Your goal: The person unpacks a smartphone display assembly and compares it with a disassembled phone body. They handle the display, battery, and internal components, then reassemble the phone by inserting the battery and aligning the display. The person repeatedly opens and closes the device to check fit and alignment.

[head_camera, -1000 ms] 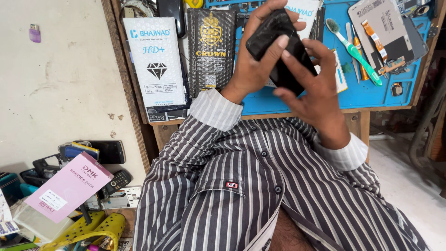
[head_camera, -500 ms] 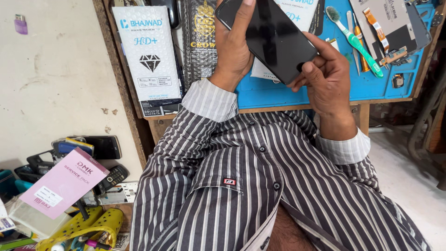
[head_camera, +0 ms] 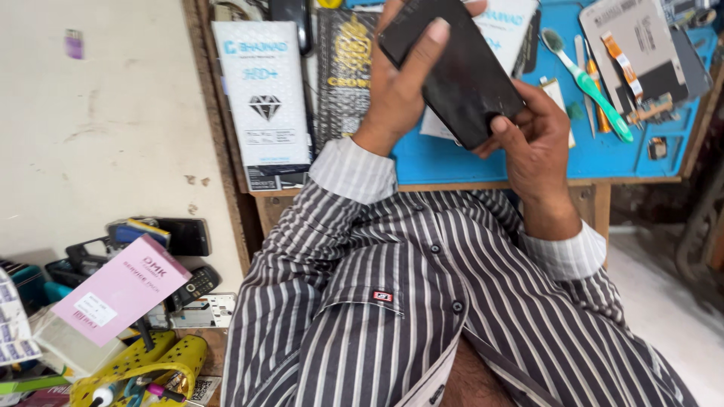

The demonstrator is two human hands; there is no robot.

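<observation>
I am holding a black phone (head_camera: 456,71) up over the blue work mat (head_camera: 603,154), tilted so that one end is pointing up toward the top of the view and the other down toward my right side. My left hand (head_camera: 396,90) is wrapping around the upper part of it: the thumb (head_camera: 430,41) is lying flat across the dark glass face, pressing down, while the other fingers are curling behind the body, where I cannot see them. My right hand (head_camera: 535,139) is gripping the lower corner, thumb tip resting on the front edge and the remaining fingers folding together beneath the back. So the phone is sitting between both sets of fingers, pinched front and back, and not touching the mat below.

My striped shirt (head_camera: 422,301) is filling the lower half of the view. On the mat beyond my right hand a green and white toothbrush (head_camera: 592,87) is lying beside a few thin tools, with a grey phone back panel (head_camera: 641,53) carrying an orange flex strip just past it. Leaning at the bench's left side are a white padded packet (head_camera: 260,94) with a diamond drawing and a black one with gold print (head_camera: 351,71). Down on my left, a pink box (head_camera: 121,290) is resting on a heap of old handsets and a yellow perforated tray (head_camera: 139,369).
</observation>
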